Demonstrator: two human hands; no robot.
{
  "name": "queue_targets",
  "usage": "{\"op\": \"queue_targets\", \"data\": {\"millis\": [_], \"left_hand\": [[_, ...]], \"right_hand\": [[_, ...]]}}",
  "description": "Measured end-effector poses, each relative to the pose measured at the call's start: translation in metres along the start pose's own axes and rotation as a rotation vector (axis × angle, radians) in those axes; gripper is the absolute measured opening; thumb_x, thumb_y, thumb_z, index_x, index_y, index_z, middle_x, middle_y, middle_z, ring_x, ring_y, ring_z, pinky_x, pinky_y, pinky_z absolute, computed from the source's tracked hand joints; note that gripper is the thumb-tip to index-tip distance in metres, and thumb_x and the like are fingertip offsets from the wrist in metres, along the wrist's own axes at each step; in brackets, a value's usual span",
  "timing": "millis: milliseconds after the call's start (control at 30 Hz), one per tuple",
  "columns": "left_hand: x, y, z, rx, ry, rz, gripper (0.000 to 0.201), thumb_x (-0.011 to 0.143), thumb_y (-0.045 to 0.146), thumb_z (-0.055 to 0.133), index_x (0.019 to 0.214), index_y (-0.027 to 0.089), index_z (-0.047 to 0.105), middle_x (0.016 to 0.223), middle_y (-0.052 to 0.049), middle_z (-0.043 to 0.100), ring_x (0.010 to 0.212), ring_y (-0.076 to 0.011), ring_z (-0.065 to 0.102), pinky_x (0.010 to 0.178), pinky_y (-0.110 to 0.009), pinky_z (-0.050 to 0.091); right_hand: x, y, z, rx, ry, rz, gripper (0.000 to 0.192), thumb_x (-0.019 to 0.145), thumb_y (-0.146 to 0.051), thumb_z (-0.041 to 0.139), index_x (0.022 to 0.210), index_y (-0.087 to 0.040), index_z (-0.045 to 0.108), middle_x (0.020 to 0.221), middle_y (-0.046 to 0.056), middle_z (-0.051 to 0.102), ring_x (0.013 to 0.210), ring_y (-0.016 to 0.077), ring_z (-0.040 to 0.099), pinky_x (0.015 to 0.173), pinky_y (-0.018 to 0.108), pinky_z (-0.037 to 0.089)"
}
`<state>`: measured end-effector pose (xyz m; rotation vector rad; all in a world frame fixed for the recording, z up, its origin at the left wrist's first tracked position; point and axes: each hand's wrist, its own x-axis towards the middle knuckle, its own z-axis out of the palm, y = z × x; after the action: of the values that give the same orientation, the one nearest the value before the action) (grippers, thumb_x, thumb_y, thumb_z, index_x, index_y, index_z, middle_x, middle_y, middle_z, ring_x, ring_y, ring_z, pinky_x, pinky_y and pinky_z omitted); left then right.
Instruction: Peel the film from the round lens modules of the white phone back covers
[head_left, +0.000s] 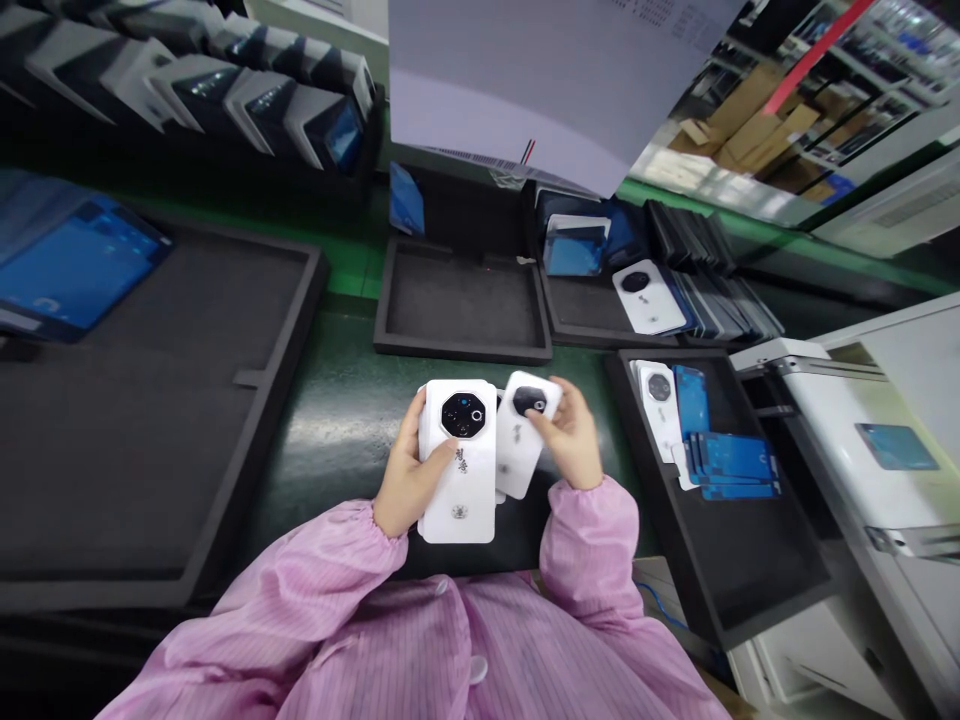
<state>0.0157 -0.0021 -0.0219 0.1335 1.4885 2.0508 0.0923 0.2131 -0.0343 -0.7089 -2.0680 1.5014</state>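
Note:
My left hand [412, 470] is closed around a small stack of white phone back covers [474, 495], thumb lying on the front one beside its black camera patch. That cover has dark lettering and a small round logo. Just to the right, my right hand [576, 435] pinches a single white phone back cover [519, 450] near its top, thumb over the black camera patch. This cover tilts, its lower left edge against or behind the stack; I cannot tell whether they touch. Both hands are above the dark green table [341, 400].
A large black tray [300, 310] with blue-filmed panels stands left; a smaller black tray [465, 352] lies ahead. On the right, another black tray [757, 560] holds white covers and blue sheets [739, 462]. A white cover [651, 305] leans by stacked panels. A pale machine panel [525, 90] overhangs the back.

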Motion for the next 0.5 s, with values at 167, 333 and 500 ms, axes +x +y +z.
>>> {"op": "queue_targets", "data": {"millis": [167, 333, 500], "left_hand": [[0.001, -0.003, 0.001, 0.037, -0.006, 0.017, 0.075, 0.08, 0.032, 0.065, 0.144, 0.025, 0.028, 0.144, -0.012, 0.045, 0.119, -0.028, 0.055, 0.088, -0.038, 0.054], [-0.001, -0.01, 0.001, 0.189, -0.034, 0.142, 0.068, 0.082, 0.028, 0.061, 0.144, 0.024, 0.032, 0.149, -0.01, 0.039, 0.133, -0.0263, 0.042, 0.107, -0.039, 0.039], [-0.004, -0.018, 0.001, 0.376, -0.08, 0.209, 0.068, 0.084, 0.025, 0.058, 0.145, 0.022, 0.03, 0.147, -0.011, 0.04, 0.135, -0.0269, 0.039, 0.112, -0.043, 0.031]], "right_hand": [[-0.013, -0.006, 0.031, -0.52, 0.069, -0.271, 0.045, 0.072, -0.032, 0.072, 0.114, -0.02, 0.058, 0.114, 0.014, 0.057, 0.11, 0.0329, 0.053, 0.095, 0.059, 0.043], [-0.028, -0.032, 0.04, -0.205, 0.068, -0.439, 0.022, 0.081, -0.026, 0.067, 0.102, -0.024, 0.062, 0.113, 0.009, 0.055, 0.112, 0.0258, 0.054, 0.098, 0.048, 0.045], [-0.032, -0.037, 0.043, -0.119, -0.045, -0.261, 0.015, 0.078, -0.024, 0.07, 0.091, -0.022, 0.063, 0.117, 0.008, 0.055, 0.115, 0.0256, 0.053, 0.101, 0.048, 0.041]]}}
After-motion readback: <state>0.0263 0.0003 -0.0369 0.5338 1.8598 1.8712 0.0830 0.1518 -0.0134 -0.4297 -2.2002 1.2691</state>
